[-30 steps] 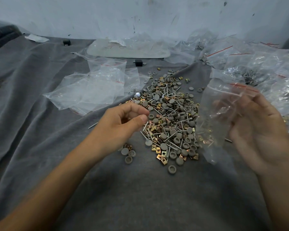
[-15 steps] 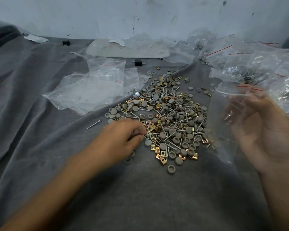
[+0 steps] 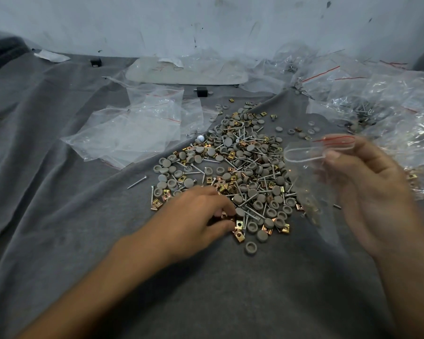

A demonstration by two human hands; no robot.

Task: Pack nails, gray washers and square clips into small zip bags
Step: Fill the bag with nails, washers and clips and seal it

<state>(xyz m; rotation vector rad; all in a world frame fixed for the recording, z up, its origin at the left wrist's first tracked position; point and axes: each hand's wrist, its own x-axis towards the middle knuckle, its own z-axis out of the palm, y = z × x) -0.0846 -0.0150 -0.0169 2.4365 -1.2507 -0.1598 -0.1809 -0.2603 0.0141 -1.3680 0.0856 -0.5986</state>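
A pile (image 3: 240,167) of nails, gray washers and brass square clips lies on the gray cloth in the middle. My left hand (image 3: 196,216) rests on the pile's near-left edge, thumb and fingers pinched on a square clip (image 3: 223,214). More square clips (image 3: 239,225) lie just beside the thumb. My right hand (image 3: 367,189) is raised to the right of the pile and holds a small clear zip bag (image 3: 304,192) with its red-lined mouth (image 3: 316,152) held apart. Some small parts show through the bag's lower end. One gray washer (image 3: 251,247) sits alone nearest to me.
Empty zip bags (image 3: 132,133) are spread at the left back. A heap of filled bags (image 3: 389,106) fills the right back. A flat white board (image 3: 186,73) lies by the wall, a small black block (image 3: 202,91) before it. A stray nail (image 3: 137,182) lies left of the pile.
My left hand has come down and toward me from above the pile to its near edge and pinched there. My right hand has turned the bag so its mouth gapes.
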